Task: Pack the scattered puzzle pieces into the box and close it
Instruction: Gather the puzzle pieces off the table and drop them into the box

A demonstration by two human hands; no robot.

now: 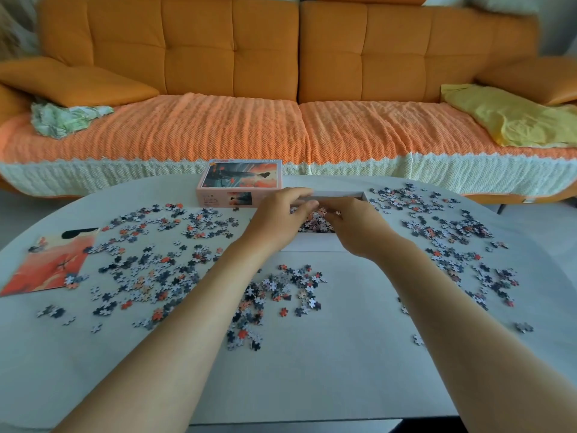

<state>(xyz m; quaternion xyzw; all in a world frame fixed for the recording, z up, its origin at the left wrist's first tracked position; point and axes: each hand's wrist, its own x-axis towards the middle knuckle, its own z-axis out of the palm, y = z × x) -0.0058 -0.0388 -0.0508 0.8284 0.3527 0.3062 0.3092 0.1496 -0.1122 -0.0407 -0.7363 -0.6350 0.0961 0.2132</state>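
Observation:
A white box tray [341,194] stands at the table's far middle with a heap of puzzle pieces [316,220] inside. My left hand [278,217] and my right hand [356,227] hover over the tray, fingers bent down and meeting above the heap. Their undersides are hidden, so I cannot tell whether they hold pieces. The pink box lid [239,183], printed with a picture, lies just left of the tray. Loose pieces are spread over the table on the left [156,260], in the near middle [274,295] and on the right [452,235].
A printed reference sheet [51,264] lies at the table's left edge with a few pieces on it. The grey table [327,370] is rounded at the far side. Behind it stands an orange sofa [296,57] with a green cloth [62,117] and a yellow cloth [505,120].

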